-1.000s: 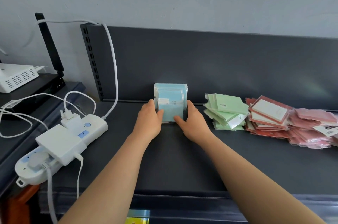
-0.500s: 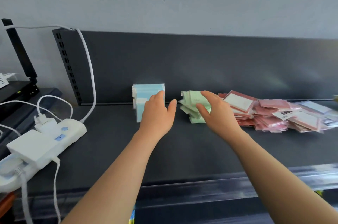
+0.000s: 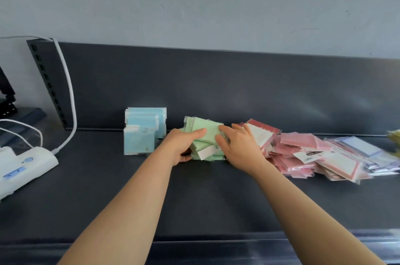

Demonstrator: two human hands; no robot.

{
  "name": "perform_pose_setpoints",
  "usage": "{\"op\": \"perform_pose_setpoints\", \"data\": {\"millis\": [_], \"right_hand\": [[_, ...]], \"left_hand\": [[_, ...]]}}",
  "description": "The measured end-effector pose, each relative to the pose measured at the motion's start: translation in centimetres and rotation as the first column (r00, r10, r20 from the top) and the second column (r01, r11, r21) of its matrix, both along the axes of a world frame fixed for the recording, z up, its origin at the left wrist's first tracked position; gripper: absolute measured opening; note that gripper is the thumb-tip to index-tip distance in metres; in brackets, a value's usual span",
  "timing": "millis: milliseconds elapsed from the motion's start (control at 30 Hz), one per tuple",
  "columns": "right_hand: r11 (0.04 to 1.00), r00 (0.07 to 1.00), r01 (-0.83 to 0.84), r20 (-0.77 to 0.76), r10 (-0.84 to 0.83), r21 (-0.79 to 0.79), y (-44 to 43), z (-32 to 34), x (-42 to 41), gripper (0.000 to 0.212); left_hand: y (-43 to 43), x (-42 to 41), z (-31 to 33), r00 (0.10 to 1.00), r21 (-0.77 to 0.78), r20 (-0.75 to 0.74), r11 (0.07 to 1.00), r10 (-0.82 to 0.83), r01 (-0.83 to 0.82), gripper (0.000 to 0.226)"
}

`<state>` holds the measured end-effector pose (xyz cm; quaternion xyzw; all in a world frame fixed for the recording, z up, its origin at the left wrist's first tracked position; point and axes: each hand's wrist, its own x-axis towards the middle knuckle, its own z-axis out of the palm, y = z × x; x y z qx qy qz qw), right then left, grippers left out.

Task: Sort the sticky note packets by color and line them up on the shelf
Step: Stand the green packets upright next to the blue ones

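Fingertips of left grip [image 3: 184, 148] curl hidden under green packets [image 3: 205, 132]; right grip [image 3: 239, 150] clasps same pile.

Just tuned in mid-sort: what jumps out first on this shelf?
The left hand and right hand hold the loose green packets at the centre of the shelf. Left of them, blue packets stand upright in a neat row; to the right sprawls a pink and red heap.
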<state>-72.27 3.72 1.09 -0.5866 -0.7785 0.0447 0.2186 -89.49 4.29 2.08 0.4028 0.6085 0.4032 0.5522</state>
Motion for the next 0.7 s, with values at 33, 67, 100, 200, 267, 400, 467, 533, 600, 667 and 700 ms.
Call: {"op": "perform_pose_setpoints", "data": {"millis": [33, 67, 100, 200, 267, 400, 467, 533, 600, 667, 700], "right_hand": [[1.0, 1.0, -0.014, -0.008, 0.014, 0.012, 0.0, -0.1, 0.2, 0.04], [0.999, 1.0, -0.029, -0.006, 0.03, 0.028, 0.1, -0.2, 0.3, 0.041], [0.998, 0.999, -0.048, 0.002, 0.048, 0.047, 0.2, -0.4, 0.5, 0.042], [0.991, 0.996, -0.087, 0.002, 0.088, 0.106, 0.6, -0.7, 0.8, 0.046], [0.991, 0.996, -0.078, -0.027, 0.081, 0.108, 0.7, -0.5, 1.1, 0.05], [0.996, 0.997, -0.079, 0.011, 0.079, 0.044, 0.2, -0.4, 1.1, 0.055], [0.994, 0.994, -0.106, 0.033, 0.105, 0.025, -0.2, -0.5, 0.9, 0.055], [0.993, 0.992, -0.117, 0.047, 0.117, 0.012, -0.6, -0.5, 1.0, 0.053], [0.993, 0.991, -0.118, 0.067, 0.117, 0.012, -0.6, -0.3, 1.1, 0.052], [0.992, 0.99, -0.128, 0.064, 0.126, 0.018, -0.8, -0.2, 1.2, 0.051], [0.99, 0.989, -0.136, 0.053, 0.135, 0.024, -1.0, -0.2, 1.2, 0.051]], "left_hand": [[-0.1, 0.1, 0.0, 1.0, 0.001, -0.006, 1.0, 0.003, -0.003, 0.029], [-0.1, 0.1, 0.0, 1.0, 0.003, -0.01, 1.0, 0.007, -0.007, 0.028], [-0.2, 0.0, -0.1, 1.0, 0.011, -0.011, 1.0, 0.011, -0.011, 0.028], [-0.7, -0.2, -0.1, 0.999, 0.049, -0.025, 0.999, 0.021, -0.02, 0.022], [-1.3, -0.2, -0.1, 0.999, 0.088, -0.031, 0.996, 0.01, -0.007, 0.02], [-2.7, -0.7, -0.4, 1.0, 0.109, 0.002, 0.994, -0.012, 0.012, 0.03], [-3.3, -1.1, -0.9, 1.0, 0.098, 0.028, 0.995, -0.007, 0.004, 0.037], [-3.9, -1.2, -1.1, 0.999, 0.095, 0.036, 0.995, 0.007, -0.011, 0.041], [-4.3, -0.9, -1.0, 0.998, 0.115, 0.056, 0.993, 0.021, -0.027, 0.043], [-4.6, -0.5, -0.9, 0.996, 0.137, 0.079, 0.989, 0.046, -0.056, 0.045], [-4.9, -0.3, -0.8, 0.995, 0.146, 0.082, 0.986, 0.064, -0.076, 0.047]]}}
